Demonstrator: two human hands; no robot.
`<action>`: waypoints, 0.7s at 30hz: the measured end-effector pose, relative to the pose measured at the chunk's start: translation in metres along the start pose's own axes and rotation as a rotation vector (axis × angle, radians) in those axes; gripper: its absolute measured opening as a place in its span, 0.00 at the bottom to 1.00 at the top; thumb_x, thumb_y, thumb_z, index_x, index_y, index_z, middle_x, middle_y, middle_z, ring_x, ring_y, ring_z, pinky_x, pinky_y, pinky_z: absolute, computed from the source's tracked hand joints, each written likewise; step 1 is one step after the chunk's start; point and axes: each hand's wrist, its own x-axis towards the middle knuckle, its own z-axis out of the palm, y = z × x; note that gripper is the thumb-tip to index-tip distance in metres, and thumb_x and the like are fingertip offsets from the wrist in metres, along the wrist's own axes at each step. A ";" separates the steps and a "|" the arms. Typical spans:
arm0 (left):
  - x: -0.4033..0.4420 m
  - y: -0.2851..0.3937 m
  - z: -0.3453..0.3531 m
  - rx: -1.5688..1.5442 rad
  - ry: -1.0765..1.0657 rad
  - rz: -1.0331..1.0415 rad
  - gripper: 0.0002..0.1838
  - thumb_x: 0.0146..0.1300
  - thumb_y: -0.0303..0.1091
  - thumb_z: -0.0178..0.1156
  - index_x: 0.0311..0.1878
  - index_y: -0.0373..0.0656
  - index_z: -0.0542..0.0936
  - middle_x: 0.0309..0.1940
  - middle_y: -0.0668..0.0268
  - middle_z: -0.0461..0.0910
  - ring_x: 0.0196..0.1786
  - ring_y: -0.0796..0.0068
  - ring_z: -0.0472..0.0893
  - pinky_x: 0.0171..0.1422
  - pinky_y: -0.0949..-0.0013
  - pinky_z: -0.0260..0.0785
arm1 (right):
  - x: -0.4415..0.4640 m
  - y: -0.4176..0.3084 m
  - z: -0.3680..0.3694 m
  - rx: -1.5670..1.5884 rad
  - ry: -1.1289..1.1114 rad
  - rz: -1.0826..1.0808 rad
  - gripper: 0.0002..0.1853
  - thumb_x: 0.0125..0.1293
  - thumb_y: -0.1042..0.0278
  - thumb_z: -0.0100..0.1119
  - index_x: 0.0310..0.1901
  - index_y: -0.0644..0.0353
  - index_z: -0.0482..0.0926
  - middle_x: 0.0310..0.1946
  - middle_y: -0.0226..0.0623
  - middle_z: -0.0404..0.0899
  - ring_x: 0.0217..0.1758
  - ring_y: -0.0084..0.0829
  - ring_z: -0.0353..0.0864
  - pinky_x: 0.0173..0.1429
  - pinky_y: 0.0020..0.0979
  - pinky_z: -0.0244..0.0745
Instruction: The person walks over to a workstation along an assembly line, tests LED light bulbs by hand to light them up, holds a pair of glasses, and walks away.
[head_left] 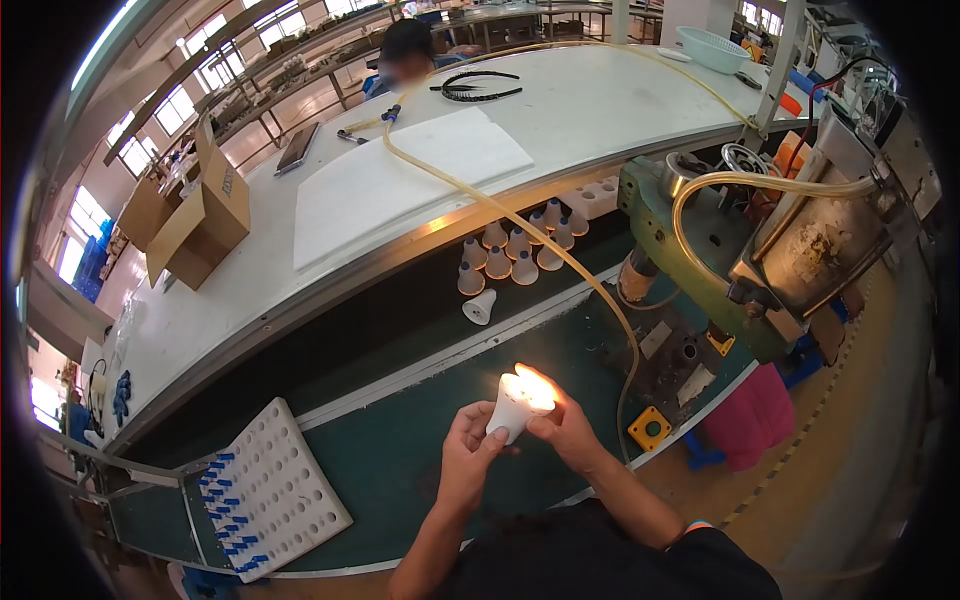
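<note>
My left hand [470,435] grips the narrow end of a white cone-shaped bulb housing [511,415], held tilted above the green bench. The wide end glows brightly, and the glare hides its inside. Closed against the wide end's right side is my right hand [568,430]; its fingertips are partly lost in the light. Beyond my hands, a similar white housing [480,306] lies on its side. Behind it, several housings with blue tips [498,262] stand in a group, wide ends down.
At left, a white perforated tray [290,490] holds blue pieces along one edge. A green press [690,260] stands at right, near a yellow button box [650,427]. A yellowish hose [540,235] crosses the white table [600,110]. A cardboard box [205,225] and another person [407,55] are farther back.
</note>
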 end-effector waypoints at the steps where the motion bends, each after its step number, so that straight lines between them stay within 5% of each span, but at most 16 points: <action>1: 0.000 -0.001 -0.001 0.037 0.001 0.025 0.20 0.60 0.32 0.57 0.53 0.37 0.64 0.47 0.58 0.75 0.48 0.70 0.77 0.45 0.68 0.74 | 0.000 -0.002 0.003 -0.008 0.006 0.002 0.40 0.54 0.60 0.62 0.66 0.61 0.55 0.59 0.37 0.66 0.61 0.28 0.66 0.64 0.30 0.59; 8: -0.002 0.002 -0.002 0.056 0.023 0.064 0.20 0.60 0.31 0.57 0.54 0.36 0.66 0.47 0.58 0.75 0.47 0.71 0.76 0.47 0.69 0.72 | -0.002 -0.001 0.010 -0.019 -0.007 -0.027 0.41 0.56 0.63 0.62 0.68 0.60 0.50 0.61 0.38 0.63 0.60 0.27 0.65 0.63 0.30 0.62; 10: -0.002 0.003 0.001 0.081 0.038 0.141 0.19 0.60 0.31 0.56 0.52 0.34 0.67 0.45 0.58 0.76 0.46 0.71 0.77 0.48 0.68 0.73 | -0.004 0.000 0.013 0.008 0.002 -0.075 0.38 0.60 0.71 0.58 0.68 0.63 0.48 0.60 0.40 0.65 0.61 0.27 0.65 0.64 0.29 0.60; 17: 0.007 -0.001 -0.002 0.096 0.005 0.139 0.19 0.60 0.32 0.55 0.53 0.34 0.66 0.45 0.58 0.76 0.46 0.70 0.77 0.49 0.67 0.72 | -0.003 -0.001 0.015 0.021 0.017 -0.165 0.37 0.62 0.67 0.56 0.68 0.64 0.47 0.59 0.40 0.66 0.59 0.25 0.66 0.60 0.25 0.64; 21: 0.008 -0.003 -0.003 0.016 -0.033 0.051 0.20 0.62 0.33 0.54 0.54 0.35 0.65 0.48 0.58 0.74 0.48 0.70 0.77 0.48 0.68 0.72 | 0.000 -0.009 0.018 -0.063 0.136 -0.011 0.34 0.63 0.61 0.49 0.68 0.61 0.50 0.58 0.39 0.66 0.57 0.25 0.67 0.61 0.27 0.61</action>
